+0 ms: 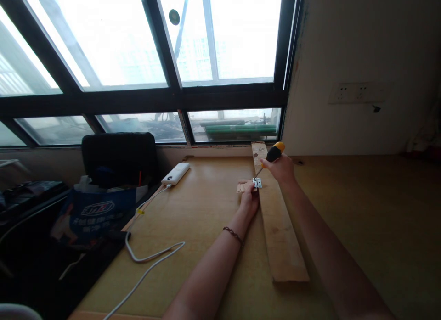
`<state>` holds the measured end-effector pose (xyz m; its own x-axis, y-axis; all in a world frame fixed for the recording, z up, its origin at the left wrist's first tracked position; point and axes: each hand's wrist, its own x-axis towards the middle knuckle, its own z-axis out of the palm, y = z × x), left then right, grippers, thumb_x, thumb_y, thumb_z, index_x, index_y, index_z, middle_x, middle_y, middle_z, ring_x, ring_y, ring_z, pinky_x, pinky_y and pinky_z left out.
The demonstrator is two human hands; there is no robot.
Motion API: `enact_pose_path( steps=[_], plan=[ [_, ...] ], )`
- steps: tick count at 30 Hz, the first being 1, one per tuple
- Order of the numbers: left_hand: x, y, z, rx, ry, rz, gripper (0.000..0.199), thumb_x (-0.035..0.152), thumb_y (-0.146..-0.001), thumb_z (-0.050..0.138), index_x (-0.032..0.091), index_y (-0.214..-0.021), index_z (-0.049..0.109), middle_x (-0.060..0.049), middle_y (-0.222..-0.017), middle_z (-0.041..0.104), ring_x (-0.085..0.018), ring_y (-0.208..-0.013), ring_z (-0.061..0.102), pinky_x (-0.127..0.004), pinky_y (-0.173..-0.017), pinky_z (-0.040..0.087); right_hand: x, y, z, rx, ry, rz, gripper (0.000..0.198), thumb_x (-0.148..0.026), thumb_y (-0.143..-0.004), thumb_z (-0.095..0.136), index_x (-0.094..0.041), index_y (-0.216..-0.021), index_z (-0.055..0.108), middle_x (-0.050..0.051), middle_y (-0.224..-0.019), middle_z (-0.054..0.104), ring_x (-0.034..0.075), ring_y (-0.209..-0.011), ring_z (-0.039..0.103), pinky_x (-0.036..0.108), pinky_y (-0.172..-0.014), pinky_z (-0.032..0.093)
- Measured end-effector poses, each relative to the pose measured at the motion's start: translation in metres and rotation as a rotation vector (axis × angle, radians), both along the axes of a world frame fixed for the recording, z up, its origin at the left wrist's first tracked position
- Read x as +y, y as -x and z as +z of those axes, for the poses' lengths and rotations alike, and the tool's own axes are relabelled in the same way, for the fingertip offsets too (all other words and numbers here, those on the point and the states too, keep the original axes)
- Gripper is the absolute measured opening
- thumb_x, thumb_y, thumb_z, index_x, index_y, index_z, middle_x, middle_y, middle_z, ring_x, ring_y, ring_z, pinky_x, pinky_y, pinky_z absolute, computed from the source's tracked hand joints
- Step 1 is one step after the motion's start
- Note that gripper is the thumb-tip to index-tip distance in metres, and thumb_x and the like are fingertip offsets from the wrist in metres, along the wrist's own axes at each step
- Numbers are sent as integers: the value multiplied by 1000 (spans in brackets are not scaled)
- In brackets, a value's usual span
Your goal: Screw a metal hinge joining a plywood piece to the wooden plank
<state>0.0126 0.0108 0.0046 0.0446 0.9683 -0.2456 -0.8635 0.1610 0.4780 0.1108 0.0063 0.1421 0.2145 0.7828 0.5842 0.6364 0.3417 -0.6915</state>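
Observation:
My right hand (280, 167) is wrapped round the yellow and black handle of a screwdriver (275, 151), which slants down to the left. Its tip meets a silver metal hinge (259, 182) at the left edge of a long wooden board (280, 232). The hinge spans the board and a small wood piece (242, 184) beside it. Closed on that small piece and the hinge's near side is my left hand (250, 197); part of its grip is hidden. A braided bracelet circles the left wrist.
The table (206, 219) carries a white power bank (176, 173) with a white cable (155, 260) trailing toward the front. A black chair (119, 157) and a blue bag (96, 214) stand at the left. Behind are a window (227, 92) and wall sockets (358, 92).

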Motion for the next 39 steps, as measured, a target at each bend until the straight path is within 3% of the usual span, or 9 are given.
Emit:
enact_pose_path(
  steps=[6,11,14,17,19,23,29,35,39],
  plan=[
    [1,0,0,16,16,49,9,12,-74,53,14,-81,58,-3,-73,66,-15,-65,63,-29,-72,51,0,-5,5,393,217,324,17,-25,-55,71,-16,-66,62,1,-61,65,13,-45,57,21,-39,45],
    [1,-1,-1,6,-2,67,9,11,-73,54,12,-80,59,-5,-74,67,-15,-64,63,-30,-72,51,-10,-10,18,612,390,543,19,-10,-50,73,-14,-64,62,3,-65,66,16,-57,64,25,-53,55],
    [0,-1,-1,25,8,96,8,11,-72,56,11,-79,59,-4,-72,66,-15,-62,63,-31,-72,51,-11,-10,19,497,333,396,19,-16,-52,75,-15,-62,59,4,-61,65,20,-55,65,29,-50,56],
    [0,-1,0,44,15,109,7,12,-71,57,11,-78,59,-5,-71,66,-15,-61,62,-31,-71,51,-8,-7,15,239,162,134,23,-29,-54,75,-17,-61,57,5,-57,64,23,-54,65,30,-47,53],
    [-1,-2,0,46,21,122,7,11,-71,57,10,-78,59,-5,-71,67,-15,-61,62,-31,-70,51,-7,-5,12,171,97,50,25,-35,-56,73,-18,-64,56,6,-58,65,23,-53,65,29,-45,52],
    [-1,-2,1,51,27,130,8,10,-70,58,11,-78,60,-4,-71,67,-15,-61,62,-31,-70,51,-4,-3,10,355,188,187,28,-33,-56,74,-17,-71,56,5,-64,66,19,-47,63,27,-40,52],
    [-1,-2,1,58,9,130,11,12,-69,58,12,-80,61,-4,-73,67,-15,-62,63,-31,-70,50,-5,-10,16,612,301,418,29,-16,-48,78,-14,-67,56,4,-68,67,17,-55,65,26,-52,57],
    [-3,-2,3,38,14,109,11,13,-69,58,12,-79,61,-4,-74,67,-15,-65,63,-30,-72,50,-5,-6,11,371,158,154,30,-29,-53,77,-17,-71,55,5,-63,66,21,-52,65,25,-40,54],
    [-5,0,6,50,46,89,10,14,-68,59,12,-78,61,-5,-72,66,-15,-63,63,-30,-70,51,-6,-3,8,292,97,62,34,-40,-57,74,-17,-75,56,7,-68,67,21,-53,66,24,-39,52]
  ],
)
